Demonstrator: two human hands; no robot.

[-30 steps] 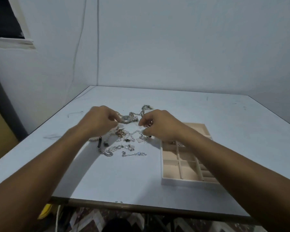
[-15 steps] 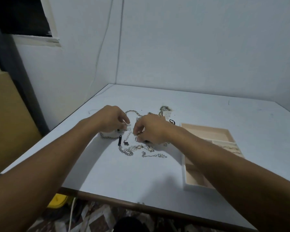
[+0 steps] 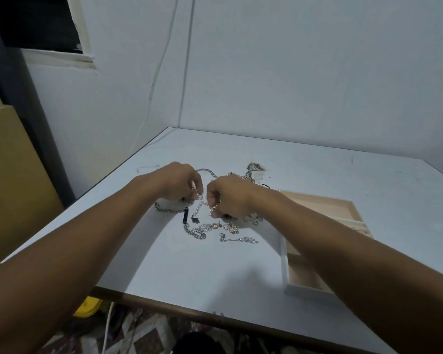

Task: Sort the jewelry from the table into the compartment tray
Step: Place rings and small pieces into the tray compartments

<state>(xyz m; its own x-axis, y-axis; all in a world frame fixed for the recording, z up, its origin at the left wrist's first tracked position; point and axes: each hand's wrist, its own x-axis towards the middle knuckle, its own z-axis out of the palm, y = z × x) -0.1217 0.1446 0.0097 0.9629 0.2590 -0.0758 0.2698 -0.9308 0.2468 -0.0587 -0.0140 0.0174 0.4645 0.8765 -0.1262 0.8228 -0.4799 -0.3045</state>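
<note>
A tangle of silver and gold chains [image 3: 207, 229] lies on the white table [image 3: 195, 264], with a loose silver bracelet [image 3: 238, 239] at its near side. My left hand [image 3: 175, 183] and my right hand [image 3: 226, 195] hover over the heap, knuckles almost touching. Both pinch the same thin silver chain [image 3: 198, 205], which dangles between them. The beige compartment tray [image 3: 317, 203] sits to the right, mostly hidden behind my right forearm. A heavier silver curb chain [image 3: 168, 210] trails out under my left hand.
A small black bar-shaped piece [image 3: 185, 215] lies by the curb chain. More jewelry [image 3: 255, 169] sits at the far side of the heap. The table stands in a wall corner. Below its near edge a yellow object [image 3: 87, 306] lies on the floor.
The view has swung left, so the tray sits further right. My hands have dropped from the watch at the heap's far side and closed in on a thin chain.
</note>
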